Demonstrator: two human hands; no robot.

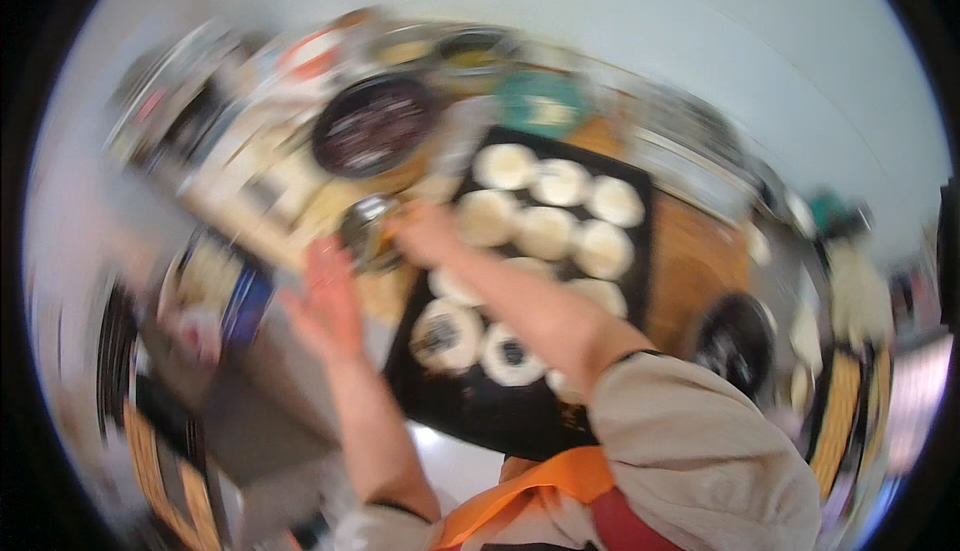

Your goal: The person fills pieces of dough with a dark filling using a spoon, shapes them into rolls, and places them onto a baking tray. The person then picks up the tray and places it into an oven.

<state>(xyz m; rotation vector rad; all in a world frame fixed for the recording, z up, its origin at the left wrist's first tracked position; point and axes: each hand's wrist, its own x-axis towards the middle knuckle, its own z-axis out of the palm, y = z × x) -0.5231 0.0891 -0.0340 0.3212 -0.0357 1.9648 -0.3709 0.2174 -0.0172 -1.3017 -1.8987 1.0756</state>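
Right hand (425,233) at metal bowl (362,223); black tray (475,417) holds pale rounds (546,234).

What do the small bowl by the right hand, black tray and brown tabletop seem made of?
Small bowl: probably polished steel, given its silvery shine. Black tray: perhaps coated metal; its dark, mostly dull surface leaves this open. Brown tabletop: likely wood, judging by its warm colour, though blur hides any grain and its finish.
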